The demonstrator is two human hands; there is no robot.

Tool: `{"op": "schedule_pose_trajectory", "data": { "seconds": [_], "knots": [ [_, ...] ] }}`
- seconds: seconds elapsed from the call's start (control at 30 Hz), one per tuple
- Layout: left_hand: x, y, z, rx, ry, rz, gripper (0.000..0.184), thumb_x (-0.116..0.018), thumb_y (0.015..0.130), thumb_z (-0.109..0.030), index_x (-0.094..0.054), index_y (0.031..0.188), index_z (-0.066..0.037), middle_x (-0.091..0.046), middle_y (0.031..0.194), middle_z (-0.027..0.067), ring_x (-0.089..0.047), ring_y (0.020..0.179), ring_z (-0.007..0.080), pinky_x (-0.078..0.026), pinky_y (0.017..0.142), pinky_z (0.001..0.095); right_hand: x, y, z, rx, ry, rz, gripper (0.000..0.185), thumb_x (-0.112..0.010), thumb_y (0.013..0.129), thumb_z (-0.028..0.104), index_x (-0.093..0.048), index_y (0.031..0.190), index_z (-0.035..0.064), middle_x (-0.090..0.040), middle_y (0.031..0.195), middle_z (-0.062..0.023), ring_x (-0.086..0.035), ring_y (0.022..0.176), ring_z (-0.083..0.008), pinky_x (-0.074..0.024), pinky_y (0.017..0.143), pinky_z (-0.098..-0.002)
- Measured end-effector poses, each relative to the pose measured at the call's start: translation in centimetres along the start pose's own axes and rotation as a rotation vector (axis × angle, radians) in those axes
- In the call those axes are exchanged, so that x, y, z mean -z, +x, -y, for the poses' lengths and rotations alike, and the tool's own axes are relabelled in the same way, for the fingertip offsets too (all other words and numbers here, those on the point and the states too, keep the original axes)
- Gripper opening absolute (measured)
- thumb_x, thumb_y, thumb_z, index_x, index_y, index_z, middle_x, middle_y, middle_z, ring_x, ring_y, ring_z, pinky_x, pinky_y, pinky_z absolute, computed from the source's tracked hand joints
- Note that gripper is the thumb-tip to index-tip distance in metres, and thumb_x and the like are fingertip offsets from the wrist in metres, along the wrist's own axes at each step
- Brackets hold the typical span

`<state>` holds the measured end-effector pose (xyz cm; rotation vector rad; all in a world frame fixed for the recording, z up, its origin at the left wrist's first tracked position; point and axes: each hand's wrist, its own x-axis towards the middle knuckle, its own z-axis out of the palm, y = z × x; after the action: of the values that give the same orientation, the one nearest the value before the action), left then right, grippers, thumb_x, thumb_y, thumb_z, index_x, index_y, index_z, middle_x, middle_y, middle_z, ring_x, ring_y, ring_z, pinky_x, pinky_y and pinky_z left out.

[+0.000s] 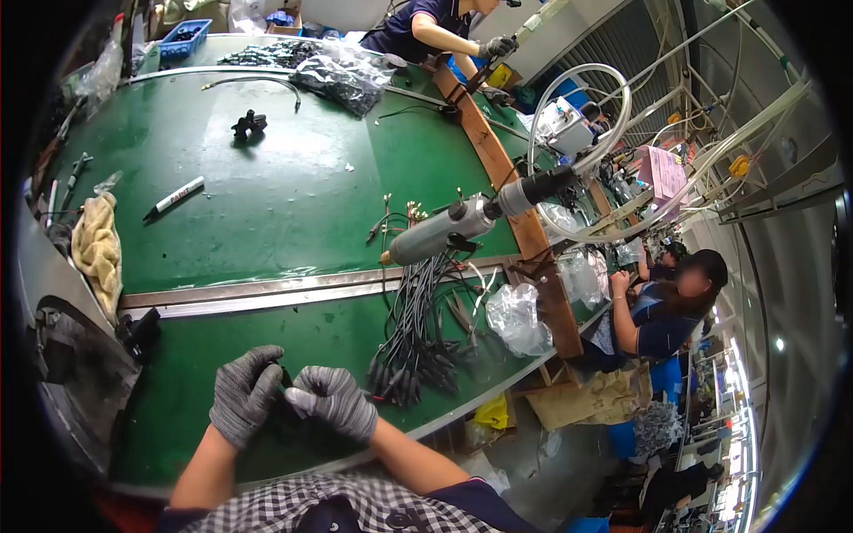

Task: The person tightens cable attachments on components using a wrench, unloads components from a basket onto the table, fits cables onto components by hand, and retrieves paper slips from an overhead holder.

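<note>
In a grey knitted glove, my left hand (244, 396) is closed over the front of the green bench, its fingers and thumb around a small black part (285, 377). My right hand (336, 401), gloved alike, pinches its thumb and fingertips close beside that part; whether it also grips the part is hidden. The part's kind is too small and covered to tell. To the right of my hands lies a bundle of black cables (418, 333) with dark plug ends, and next to it a pair of pliers (461, 313).
A grey pneumatic screwdriver (440, 233) hangs over the cables. A metal rail (311, 291) crosses the green bench (311, 195). Beyond it are a paint marker (175, 199), a black fitting (250, 126) and bagged black parts (342, 78). Clear plastic (517, 320) lies at right; co-workers (671, 306) sit beyond.
</note>
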<state>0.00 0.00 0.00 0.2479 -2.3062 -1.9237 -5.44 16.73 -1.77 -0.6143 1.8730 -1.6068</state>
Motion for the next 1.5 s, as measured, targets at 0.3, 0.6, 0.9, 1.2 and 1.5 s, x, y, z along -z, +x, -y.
{"op": "schedule_pose_trajectory", "data": {
  "seconds": [0.3, 0.6, 0.9, 1.2, 1.5],
  "knots": [
    [0.4, 0.0, 0.3, -0.073, 0.009, 0.122, 0.028, -0.061, 0.080, -0.015, -0.062, 0.102, 0.002, -0.065, 0.079, 0.0164, -0.065, 0.070, 0.0239, -0.051, 0.067, 0.0304, -1.4, -1.3, -1.6, -0.178, 0.623, -0.002, 0.024, -0.066, 0.082, 0.024, -0.054, 0.070, 0.0076, -0.049, 0.055, 0.0023, -0.043, 0.045, -0.0046, -0.0336, 0.043, -0.0194],
    [1.6, 1.3, 0.4, 0.119, -0.305, 0.093, 0.038, -0.067, 0.079, -0.020, -0.058, 0.110, 0.000, -0.064, 0.090, 0.0095, -0.062, 0.078, 0.0152, -0.051, 0.071, 0.0283, 1.2, -0.4, 1.5, -0.203, 0.204, -0.112, 0.019, -0.055, 0.088, 0.021, -0.065, 0.086, 0.0056, -0.061, 0.065, -0.0037, -0.055, 0.052, -0.0097, -0.0451, 0.048, -0.0247],
    [7.4, 1.9, 4.1, 0.036, -1.217, 0.037, 0.045, -0.049, 0.092, -0.037, -0.056, 0.109, 0.004, -0.063, 0.075, 0.0129, -0.056, 0.053, 0.0153, -0.044, 0.045, 0.0231, 3.3, -3.6, -0.1, 0.170, -0.746, -0.161, 0.013, -0.064, 0.075, 0.012, -0.065, 0.084, 0.0030, -0.062, 0.075, -0.0126, -0.060, 0.072, -0.0275, -0.0475, 0.066, -0.0373],
    [6.8, 1.1, 1.4, 0.194, -0.763, -0.280, 0.040, -0.050, 0.092, -0.035, -0.061, 0.105, 0.000, -0.062, 0.076, 0.0073, -0.055, 0.054, 0.0140, -0.042, 0.044, 0.0230, 1.7, -2.6, 0.2, 0.299, -1.263, 0.050, 0.016, -0.061, 0.073, 0.014, -0.062, 0.086, 0.0051, -0.059, 0.081, -0.0129, -0.057, 0.079, -0.0293, -0.0459, 0.071, -0.0395],
    [5.2, 0.9, 0.6, 0.200, -0.338, 0.092, 0.042, -0.054, 0.089, -0.042, -0.061, 0.103, -0.003, -0.060, 0.080, 0.0048, -0.056, 0.063, 0.0097, -0.045, 0.058, 0.0220, 3.8, -2.3, -0.2, 0.045, -0.643, 0.098, 0.014, -0.055, 0.081, 0.015, -0.059, 0.088, 0.0041, -0.060, 0.074, -0.0132, -0.061, 0.067, -0.0258, -0.0481, 0.062, -0.0355]
  ]
}}
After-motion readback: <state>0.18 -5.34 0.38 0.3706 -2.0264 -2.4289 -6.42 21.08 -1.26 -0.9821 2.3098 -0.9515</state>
